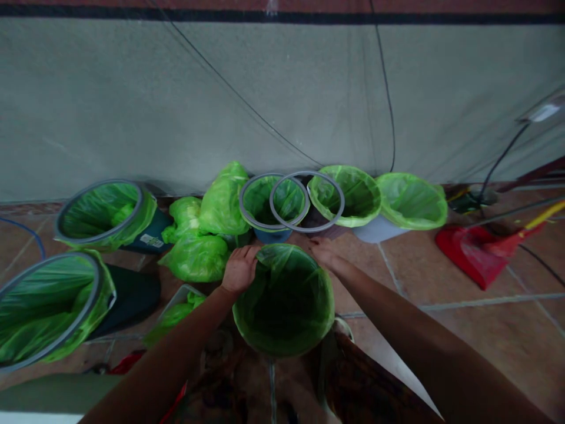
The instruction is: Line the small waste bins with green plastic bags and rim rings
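Observation:
A trash bin lined with a green plastic bag [282, 300] stands in front of me, between my forearms. My left hand [241, 269] is closed on the bag at the far left of the rim, its fingers curled over the edge. At the far right of the same rim, my right hand [323, 253] is closed on the bag too, its fingertips partly hidden. The bag's edge is folded outward over the rim. Just beyond my hands, a loose grey ring [339, 218] rests across the tops of the neighbouring bins.
Along the wall stand more lined bins, including a blue one [271, 235] and a pale one [375, 231]. Filled green bags [194, 256] lie left of centre. Two dark bins [150, 232] [132, 294] are farther left. A red dustpan [470, 253] lies right; cables hang down the wall.

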`<state>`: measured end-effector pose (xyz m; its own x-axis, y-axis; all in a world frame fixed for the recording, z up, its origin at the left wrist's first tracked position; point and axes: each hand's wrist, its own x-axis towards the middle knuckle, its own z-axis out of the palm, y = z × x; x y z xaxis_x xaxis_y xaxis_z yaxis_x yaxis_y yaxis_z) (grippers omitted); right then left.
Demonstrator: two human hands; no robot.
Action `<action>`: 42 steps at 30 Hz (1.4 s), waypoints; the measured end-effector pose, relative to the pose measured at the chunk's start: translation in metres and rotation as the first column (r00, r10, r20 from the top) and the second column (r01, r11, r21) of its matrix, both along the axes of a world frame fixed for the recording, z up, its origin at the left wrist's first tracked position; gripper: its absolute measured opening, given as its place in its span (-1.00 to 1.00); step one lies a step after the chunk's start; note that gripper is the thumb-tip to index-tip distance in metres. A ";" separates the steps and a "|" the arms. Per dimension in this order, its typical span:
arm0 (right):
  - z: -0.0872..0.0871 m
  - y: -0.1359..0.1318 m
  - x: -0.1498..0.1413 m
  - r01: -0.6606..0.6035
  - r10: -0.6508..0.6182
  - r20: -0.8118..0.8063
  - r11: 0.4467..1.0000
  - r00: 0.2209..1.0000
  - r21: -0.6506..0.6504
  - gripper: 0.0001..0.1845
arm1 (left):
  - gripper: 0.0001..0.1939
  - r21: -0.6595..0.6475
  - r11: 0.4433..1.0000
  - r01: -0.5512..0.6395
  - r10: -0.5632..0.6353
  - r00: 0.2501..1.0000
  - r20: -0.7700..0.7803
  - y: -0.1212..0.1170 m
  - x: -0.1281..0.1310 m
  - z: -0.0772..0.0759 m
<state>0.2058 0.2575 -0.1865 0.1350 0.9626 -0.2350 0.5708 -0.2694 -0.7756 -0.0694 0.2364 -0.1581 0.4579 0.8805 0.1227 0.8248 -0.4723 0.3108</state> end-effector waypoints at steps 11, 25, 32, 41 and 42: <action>-0.005 -0.025 -0.007 -0.074 0.077 -0.026 0.992 0.997 0.102 -0.90 | -0.81 0.077 0.995 -0.067 0.059 0.993 0.106 -0.008 -0.011 -0.006; 0.037 -0.066 -0.019 -0.536 0.348 0.571 0.820 0.744 0.200 -0.80 | -0.90 -0.048 0.998 -0.040 0.029 0.976 -0.215 -0.015 0.008 0.031; 0.054 -0.038 -0.026 -0.497 0.346 0.411 0.793 0.843 0.353 -0.72 | -0.77 -0.032 0.999 0.014 -0.013 1.000 0.013 0.004 0.040 0.034; 0.018 -0.006 -0.045 -0.470 0.507 0.498 0.858 0.704 -0.208 -0.66 | -0.67 -0.309 0.949 -0.059 -0.042 0.950 -0.310 0.024 0.042 0.002; 0.018 -0.004 -0.043 -0.467 0.520 0.479 0.852 0.707 -0.236 -0.68 | -0.67 -0.325 0.944 -0.051 -0.056 0.949 -0.311 0.025 0.041 0.002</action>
